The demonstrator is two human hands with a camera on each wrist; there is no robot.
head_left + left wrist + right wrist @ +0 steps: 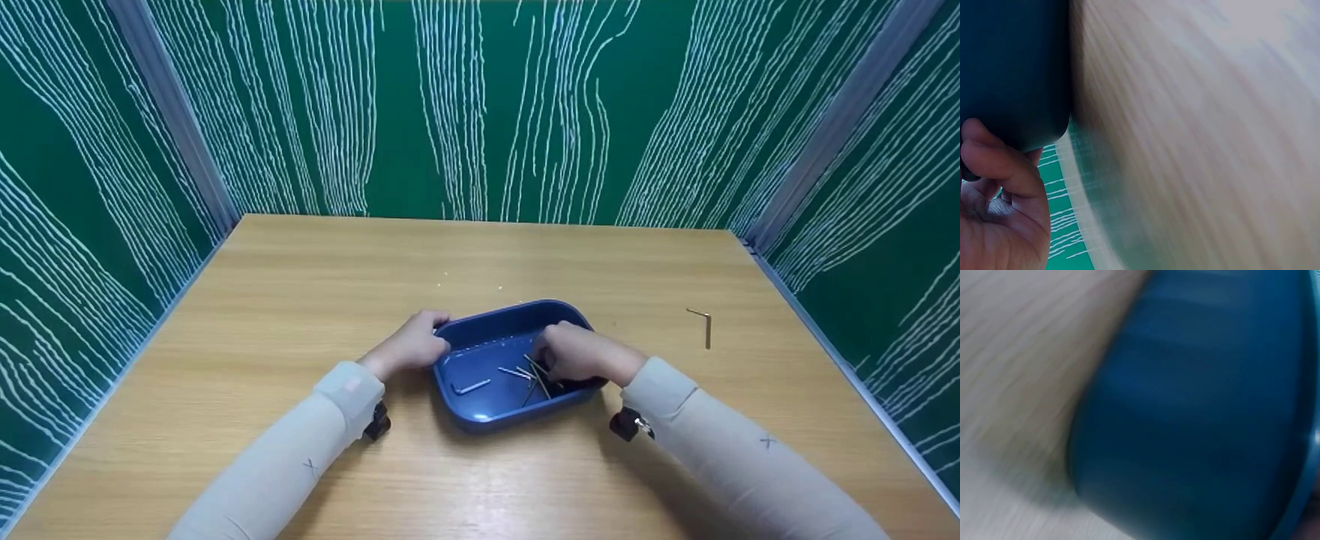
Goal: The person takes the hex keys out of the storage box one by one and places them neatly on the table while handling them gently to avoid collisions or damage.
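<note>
A blue plastic bin (480, 420) sits tilted at an angle on the table, holding several thin metal hex keys (536, 375) in a loose pile. Another hex key (472, 386) lies apart from them on the bin's left floor. My left hand (416, 343) grips the bin's left end, its thumb and fingers curled at the rim; the left wrist view also has this hand (1005, 197) against the bin's wall (1010, 73). My right hand (577, 352) reaches over the right rim, fingers bent down among the pile; I cannot tell whether they pinch a key.
To the right on the wooden table (300, 285) lies a single hex key (708, 330). A few tiny pale specks (500, 287) are scattered behind the bin. Green walls (397, 112) with wavy white lines enclose the table's back and sides.
</note>
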